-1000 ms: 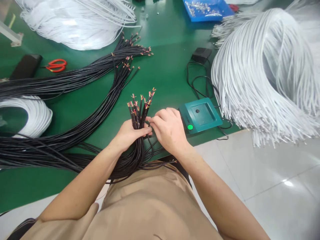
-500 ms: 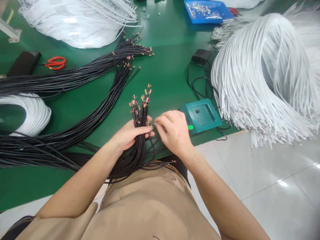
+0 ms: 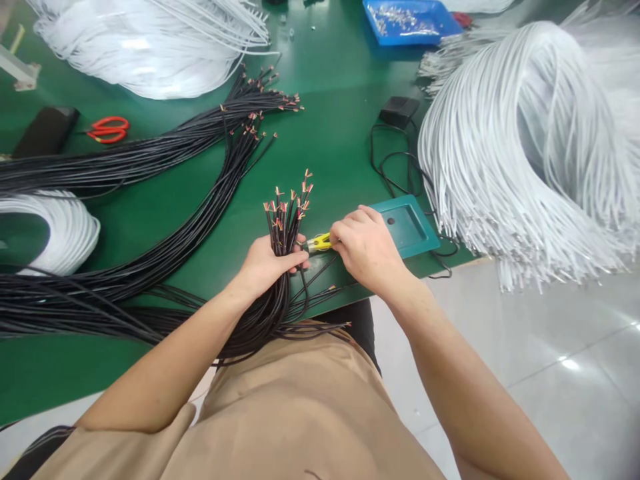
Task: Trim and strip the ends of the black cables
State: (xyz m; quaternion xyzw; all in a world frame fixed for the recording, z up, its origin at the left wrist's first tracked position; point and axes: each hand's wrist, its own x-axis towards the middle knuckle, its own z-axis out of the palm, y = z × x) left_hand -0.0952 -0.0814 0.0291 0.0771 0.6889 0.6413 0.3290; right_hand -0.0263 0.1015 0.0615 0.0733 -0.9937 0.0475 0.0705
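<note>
My left hand [image 3: 270, 261] is closed around a bundle of black cables [image 3: 283, 233]. Their ends fan upward, showing short red, white and yellow inner wires. One cable end stands apart near the left thumb. My right hand [image 3: 367, 247] grips a pair of yellow snips [image 3: 321, 242], seen partly, its metal end pointing left at that cable end by the left thumb. Whether the blades touch the cable is too small to tell. Below my left hand the bundle curves down over the table edge and against the apron.
More black cables [image 3: 200, 137] lie across the green table's left side, near red-handled scissors [image 3: 109, 130] and a white cable coil [image 3: 70, 230]. A teal device [image 3: 407, 227] sits behind my right hand. White cables [image 3: 480, 147] stand at right; a blue tray [image 3: 410, 23] is at the back.
The yellow snips now show in my right hand, which has moved right with its fingers wrapped round the handles. My left hand still holds the bundle, shifted slightly right.
</note>
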